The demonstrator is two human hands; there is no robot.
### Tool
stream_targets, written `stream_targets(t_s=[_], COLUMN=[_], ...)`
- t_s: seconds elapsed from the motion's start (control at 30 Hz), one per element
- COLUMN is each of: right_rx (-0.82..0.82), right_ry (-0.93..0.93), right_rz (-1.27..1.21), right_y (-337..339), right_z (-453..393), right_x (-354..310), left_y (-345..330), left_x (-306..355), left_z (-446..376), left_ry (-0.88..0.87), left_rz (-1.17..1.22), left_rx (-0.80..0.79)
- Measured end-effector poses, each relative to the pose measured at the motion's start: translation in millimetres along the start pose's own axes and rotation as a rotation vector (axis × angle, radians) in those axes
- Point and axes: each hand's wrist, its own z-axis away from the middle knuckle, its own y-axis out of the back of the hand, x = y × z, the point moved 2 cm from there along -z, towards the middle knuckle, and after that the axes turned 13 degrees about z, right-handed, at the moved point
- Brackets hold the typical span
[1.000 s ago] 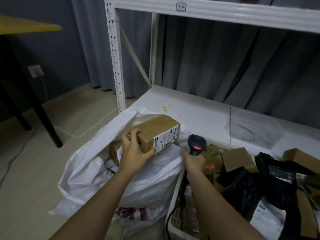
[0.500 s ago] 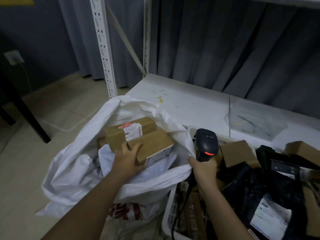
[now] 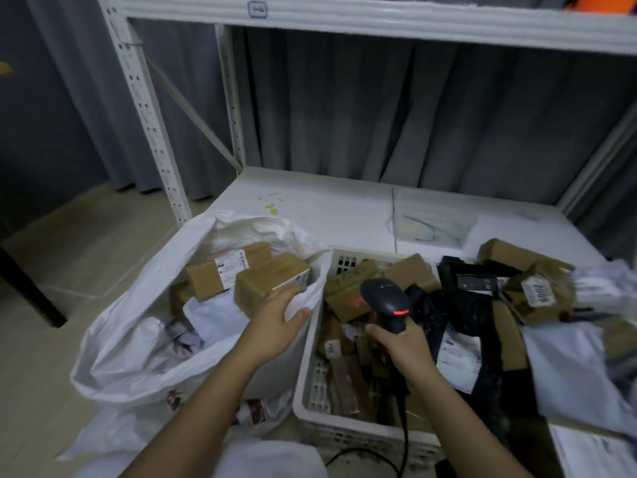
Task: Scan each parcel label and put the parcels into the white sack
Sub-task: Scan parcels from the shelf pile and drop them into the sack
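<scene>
The white sack (image 3: 138, 343) stands open on the floor at the left. Inside it lie a brown box (image 3: 269, 279) and behind it a second box with a white label (image 3: 222, 270). My left hand (image 3: 275, 319) reaches over the sack's right rim, its fingers stretched out against the near box's lower corner. My right hand (image 3: 401, 343) grips the handle of a black barcode scanner (image 3: 386, 298) with a red light, held over the white basket (image 3: 312, 391). The basket holds several brown boxes (image 3: 348, 294) and black poly bags (image 3: 462, 315).
More parcels lie at the right, among them a crumpled box marked 2009 (image 3: 537, 294). A clear plastic bag (image 3: 431, 222) rests on the white shelf board (image 3: 331, 208). A shelf upright (image 3: 148, 115) rises behind the sack. The scanner cable (image 3: 403, 436) hangs down in front.
My left hand lowered the brown box into the sack and has slid off it toward the rim. My right hand with the scanner moved right, over the basket.
</scene>
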Motion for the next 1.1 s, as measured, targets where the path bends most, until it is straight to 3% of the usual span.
stream_targets(t_s=[0.1, 0.23, 0.5, 0.73, 0.87, 1.1], right_rx=[0.091, 0.246, 0.481, 0.533, 0.493, 0.535], right_ry=[-0.056, -0.151, -0.149, -0.129, -0.158, -0.17], right_rz=[0.039, -0.094, -0.178, -0.08, -0.021, -0.073], right_y=[41, 88, 152, 156, 144, 141], right_z=[21, 32, 1, -42, -54, -56], right_x=[29, 66, 89, 102, 111, 116], left_y=[-39, -92, -204, -249, -259, -245], left_x=[31, 53, 37, -9, -19, -9], left_z=[2, -8, -45, -96, -106, -99], left_ry=[0.003, 0.068, 0.242, 0.232, 0.397, 0.372], left_rz=[0.016, 0.062, 0.108, -0.151, 0.053, 0.219], left_rx=[-0.072, -0.134, -0.239, -0.111, -0.114, -0.083])
